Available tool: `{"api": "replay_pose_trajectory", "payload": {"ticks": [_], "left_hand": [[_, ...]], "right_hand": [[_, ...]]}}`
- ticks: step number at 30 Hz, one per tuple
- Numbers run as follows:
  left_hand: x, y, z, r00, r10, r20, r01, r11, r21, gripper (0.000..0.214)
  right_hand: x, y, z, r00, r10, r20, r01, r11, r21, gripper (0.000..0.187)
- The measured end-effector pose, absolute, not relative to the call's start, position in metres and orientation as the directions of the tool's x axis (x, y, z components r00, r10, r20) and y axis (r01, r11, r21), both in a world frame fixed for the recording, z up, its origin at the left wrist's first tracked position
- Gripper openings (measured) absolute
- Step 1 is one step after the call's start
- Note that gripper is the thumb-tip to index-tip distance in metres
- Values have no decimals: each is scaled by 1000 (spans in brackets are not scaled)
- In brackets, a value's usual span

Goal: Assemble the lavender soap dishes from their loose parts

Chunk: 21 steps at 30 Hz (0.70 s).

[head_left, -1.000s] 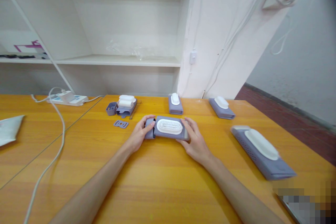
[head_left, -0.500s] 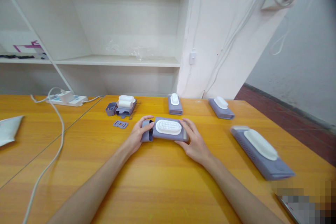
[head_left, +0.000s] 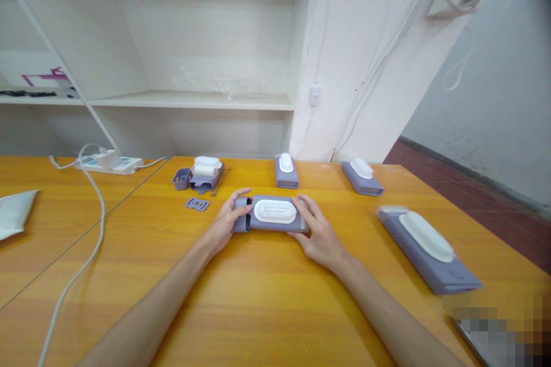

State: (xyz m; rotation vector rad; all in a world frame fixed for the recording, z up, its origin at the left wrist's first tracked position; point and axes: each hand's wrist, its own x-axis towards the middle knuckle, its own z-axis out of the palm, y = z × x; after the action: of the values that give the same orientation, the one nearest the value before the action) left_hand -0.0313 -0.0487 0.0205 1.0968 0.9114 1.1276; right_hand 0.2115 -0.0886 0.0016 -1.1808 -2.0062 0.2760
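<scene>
In the middle of the table, my left hand (head_left: 225,222) is closed around a short purple-grey end cap (head_left: 240,225). My right hand (head_left: 321,233) grips the far end of a flat purple-grey case (head_left: 267,227), thumb and fingers on its right edges. A white oval brush (head_left: 275,211) lies on top of that case, bristles up. The cap sits at the case's left end, lined up with it, with a dark gap showing between them.
Behind stand purple-grey cases with white brushes (head_left: 287,171), (head_left: 361,178); a larger-looking case (head_left: 434,264) lies right. Left are a white roller (head_left: 205,171), small cup (head_left: 182,179), and flat slotted plate (head_left: 197,204). A power strip (head_left: 116,164) and white cable (head_left: 97,241) lie farther left.
The end cap has come slightly closer to the case, and the gap between them looks narrower. Both hands keep their hold and have barely moved.
</scene>
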Motion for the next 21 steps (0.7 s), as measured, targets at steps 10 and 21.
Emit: {"api": "replay_pose_trajectory", "payload": {"ticks": [10,21], "left_hand": [[-28,-43,-1,-59,984,169,-124,-176,977,36],[-21,-56,22,48,961,273,89,-276,957,68]], "right_hand": [[211,-91,3,-289,817,499,666,546,-509,72],[216,-85,0,-158,877,453,591,452,-668,66]]}}
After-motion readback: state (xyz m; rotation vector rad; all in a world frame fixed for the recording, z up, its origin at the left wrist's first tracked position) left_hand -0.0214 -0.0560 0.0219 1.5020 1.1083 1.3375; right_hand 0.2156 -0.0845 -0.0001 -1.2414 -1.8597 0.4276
